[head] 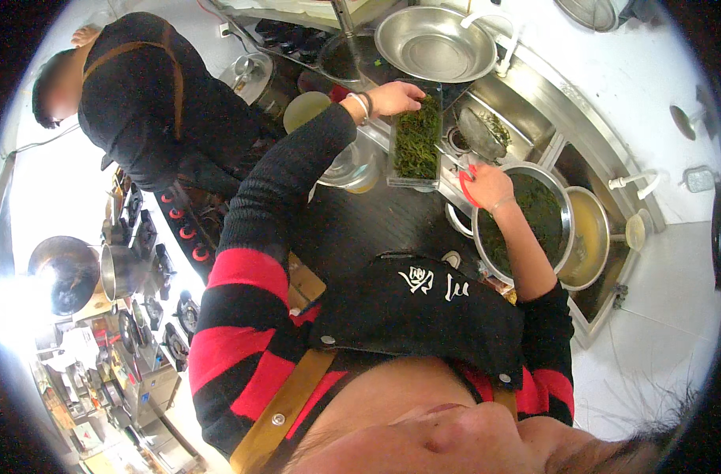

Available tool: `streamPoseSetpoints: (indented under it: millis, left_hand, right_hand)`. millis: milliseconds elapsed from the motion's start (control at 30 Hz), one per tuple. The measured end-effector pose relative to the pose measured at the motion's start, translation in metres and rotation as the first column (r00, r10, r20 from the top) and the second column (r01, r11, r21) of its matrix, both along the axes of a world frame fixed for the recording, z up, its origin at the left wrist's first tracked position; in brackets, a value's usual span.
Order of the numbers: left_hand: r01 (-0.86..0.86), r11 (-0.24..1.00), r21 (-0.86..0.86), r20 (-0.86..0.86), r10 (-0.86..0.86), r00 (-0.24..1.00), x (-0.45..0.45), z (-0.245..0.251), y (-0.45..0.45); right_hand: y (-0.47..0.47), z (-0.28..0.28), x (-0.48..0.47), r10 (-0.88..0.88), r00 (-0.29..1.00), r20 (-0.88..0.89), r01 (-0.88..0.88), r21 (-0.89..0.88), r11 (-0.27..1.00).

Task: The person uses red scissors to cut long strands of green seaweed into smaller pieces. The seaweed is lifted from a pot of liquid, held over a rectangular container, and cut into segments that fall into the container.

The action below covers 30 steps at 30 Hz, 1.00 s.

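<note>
A clear rectangular container (414, 181) filled with stringy dark-green greens (416, 139) sits at the sink's near edge. My left hand (399, 99) reaches over its far left end, fingertips at the greens; whether they pinch any is unclear. In my right hand (492, 188) are red-handled scissors (468, 185), their blades pointing at the container's right side. Below that hand stands a round metal bowl (566, 218) of greens in dark liquid. Beside the container, a mesh strainer (477, 131) with bits of green lies in the sink basin.
A wide metal basin (435, 47) rests beyond the container, near a white faucet (507, 50). Another metal bowl (591, 237) holds yellowish liquid at the right. On the left, a co-worker (153, 101) in black stands near a stove with red knobs (186, 234). A lidded pot (250, 77) is nearby.
</note>
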<state>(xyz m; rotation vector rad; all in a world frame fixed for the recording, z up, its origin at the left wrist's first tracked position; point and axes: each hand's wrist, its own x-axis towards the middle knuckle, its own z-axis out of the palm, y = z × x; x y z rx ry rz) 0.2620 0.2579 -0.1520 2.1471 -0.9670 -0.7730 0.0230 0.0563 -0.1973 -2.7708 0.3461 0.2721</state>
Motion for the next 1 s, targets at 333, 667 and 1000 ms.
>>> streamPoseSetpoints:
  millis: [333, 667, 1000]
  left_hand:
    - [-0.034, 0.998, 0.044, 0.534, 0.005, 0.845, 0.009, -0.004, -0.023]
    - [0.49, 0.85, -0.192, -0.015, -0.502, 0.865, -0.162, -0.076, -0.126]
    - [0.736, 0.46, 0.496, 0.211, -0.887, 0.411, -0.276, -0.15, -0.192]
  right_hand:
    - [-0.031, 0.002, -0.117, -0.287, 0.948, 0.136, 0.242, 0.275, 0.93]
    - [-0.079, -0.002, -0.237, -0.856, 0.485, 0.181, 0.386, 0.833, 0.395]
    - [-0.086, -0.007, -0.287, -0.934, 0.336, 0.124, 0.436, 0.858, 0.271]
